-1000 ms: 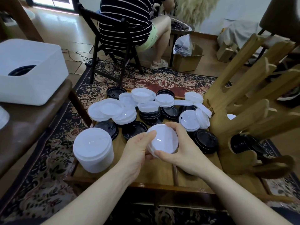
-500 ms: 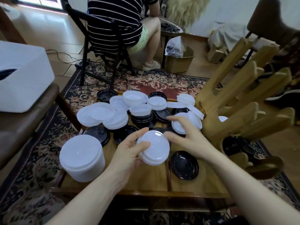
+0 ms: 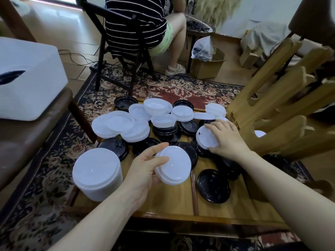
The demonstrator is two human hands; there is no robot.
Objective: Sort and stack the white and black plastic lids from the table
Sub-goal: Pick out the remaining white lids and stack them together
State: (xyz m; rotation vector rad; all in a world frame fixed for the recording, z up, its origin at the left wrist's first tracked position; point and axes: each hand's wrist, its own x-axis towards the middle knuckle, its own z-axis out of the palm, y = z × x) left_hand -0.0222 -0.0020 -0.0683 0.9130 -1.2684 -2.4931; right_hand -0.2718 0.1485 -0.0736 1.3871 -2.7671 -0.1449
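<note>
My left hand [image 3: 144, 169] holds a small stack of white lids [image 3: 175, 164] just above the low wooden table [image 3: 172, 201], thumb on top. My right hand [image 3: 225, 137] reaches further back and grips the edge of another white lid [image 3: 205, 139] that lies on black lids. A tall stack of white lids [image 3: 97, 173] stands at the table's front left. Loose white lids [image 3: 123, 125] and black lids [image 3: 165, 131] crowd the back of the table. One black lid [image 3: 213, 186] lies alone near the front right.
A wooden rack [image 3: 272, 113] stands at the right edge of the table. A white box [image 3: 27, 80] sits on a brown bench to the left. A person sits on a black chair [image 3: 112, 51] beyond the patterned rug.
My right hand let go of the held white stack and reached back right to another white lid. The left hand now holds the stack alone. The view shifted a little.
</note>
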